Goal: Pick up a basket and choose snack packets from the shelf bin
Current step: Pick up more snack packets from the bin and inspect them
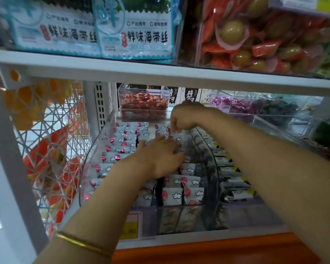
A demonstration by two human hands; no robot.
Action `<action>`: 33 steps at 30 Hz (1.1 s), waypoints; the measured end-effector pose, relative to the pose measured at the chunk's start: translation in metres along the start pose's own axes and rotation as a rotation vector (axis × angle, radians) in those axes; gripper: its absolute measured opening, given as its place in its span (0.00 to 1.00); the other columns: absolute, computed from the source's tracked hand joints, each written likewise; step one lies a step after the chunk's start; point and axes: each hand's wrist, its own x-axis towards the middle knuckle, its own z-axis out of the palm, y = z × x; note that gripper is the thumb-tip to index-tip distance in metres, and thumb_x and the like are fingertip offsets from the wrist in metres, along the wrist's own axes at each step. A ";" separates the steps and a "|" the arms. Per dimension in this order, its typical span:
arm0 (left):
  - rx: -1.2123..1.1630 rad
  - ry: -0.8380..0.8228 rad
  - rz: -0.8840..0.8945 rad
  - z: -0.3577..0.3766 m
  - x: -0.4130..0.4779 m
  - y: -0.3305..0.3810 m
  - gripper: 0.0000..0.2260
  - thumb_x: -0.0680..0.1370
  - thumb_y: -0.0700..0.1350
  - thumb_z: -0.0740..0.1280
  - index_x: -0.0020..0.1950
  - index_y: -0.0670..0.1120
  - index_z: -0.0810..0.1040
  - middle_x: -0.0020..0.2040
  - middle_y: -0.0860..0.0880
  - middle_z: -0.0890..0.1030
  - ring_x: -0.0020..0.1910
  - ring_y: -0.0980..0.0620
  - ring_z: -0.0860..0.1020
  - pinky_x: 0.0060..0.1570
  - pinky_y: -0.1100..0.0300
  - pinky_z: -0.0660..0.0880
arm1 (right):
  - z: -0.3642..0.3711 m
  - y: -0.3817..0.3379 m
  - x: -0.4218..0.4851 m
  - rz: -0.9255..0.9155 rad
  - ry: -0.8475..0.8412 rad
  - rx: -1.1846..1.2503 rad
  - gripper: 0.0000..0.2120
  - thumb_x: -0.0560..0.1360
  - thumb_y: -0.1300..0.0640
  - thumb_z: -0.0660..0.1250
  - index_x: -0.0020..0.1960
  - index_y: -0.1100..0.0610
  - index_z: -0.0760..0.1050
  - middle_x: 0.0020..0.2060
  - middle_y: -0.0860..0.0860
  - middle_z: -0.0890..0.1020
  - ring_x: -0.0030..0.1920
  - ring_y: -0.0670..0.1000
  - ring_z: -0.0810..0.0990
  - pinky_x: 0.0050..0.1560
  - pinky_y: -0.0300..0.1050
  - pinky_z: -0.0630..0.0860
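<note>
Left hand [158, 159] lies flat, fingers straight, pressing on glossy white snack packets [192, 195] printed with pink balloons and clouds, ranked upright in a clear, curved acrylic bin [95, 149]. Right hand [185, 116], farther back, curls its fingers down, pinching one crinkle-edged packet [176, 134] in the rows directly beneath both hands.

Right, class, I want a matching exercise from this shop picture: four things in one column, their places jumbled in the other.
Things:
1 seaweed packets
2 red sweets box
3 cloud-print packets
4 gold bangle

Places:
A left forearm
B upper shelf, left
C lower shelf, front bin
D lower shelf, back

Pairs: 1-B, 2-D, 3-C, 4-A
</note>
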 end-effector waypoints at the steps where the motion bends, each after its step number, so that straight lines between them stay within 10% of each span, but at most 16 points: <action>1: -0.014 -0.004 0.001 -0.001 -0.001 0.000 0.21 0.80 0.55 0.49 0.72 0.53 0.63 0.76 0.53 0.57 0.76 0.52 0.48 0.71 0.39 0.43 | -0.003 0.001 0.005 0.007 0.031 0.056 0.12 0.75 0.63 0.62 0.55 0.57 0.80 0.56 0.54 0.80 0.56 0.55 0.77 0.55 0.47 0.74; 12: -0.042 0.006 -0.028 -0.006 -0.014 0.002 0.18 0.80 0.52 0.51 0.65 0.46 0.70 0.69 0.45 0.68 0.73 0.48 0.58 0.69 0.38 0.51 | 0.024 -0.013 0.022 0.119 0.098 -0.173 0.05 0.73 0.65 0.63 0.48 0.59 0.75 0.61 0.62 0.72 0.65 0.60 0.67 0.58 0.50 0.69; 18: -0.092 0.161 -0.054 -0.014 -0.029 0.004 0.10 0.79 0.46 0.56 0.55 0.42 0.70 0.60 0.42 0.72 0.63 0.42 0.68 0.64 0.45 0.63 | 0.002 0.001 -0.020 0.208 0.411 0.277 0.09 0.75 0.57 0.63 0.53 0.59 0.70 0.50 0.58 0.76 0.50 0.57 0.75 0.42 0.45 0.66; 24: -0.452 0.442 -0.091 -0.017 -0.050 0.014 0.17 0.81 0.43 0.57 0.70 0.43 0.66 0.67 0.43 0.70 0.62 0.47 0.71 0.49 0.66 0.64 | 0.011 -0.003 -0.105 0.267 0.826 0.783 0.08 0.78 0.61 0.60 0.42 0.58 0.63 0.33 0.53 0.71 0.36 0.60 0.76 0.33 0.54 0.72; 33: -1.118 0.433 -0.148 -0.010 -0.073 0.027 0.09 0.79 0.46 0.61 0.47 0.46 0.79 0.45 0.45 0.82 0.46 0.47 0.80 0.42 0.59 0.79 | 0.033 -0.016 -0.175 0.307 0.573 1.922 0.06 0.78 0.65 0.61 0.42 0.62 0.70 0.39 0.56 0.81 0.32 0.54 0.83 0.30 0.42 0.79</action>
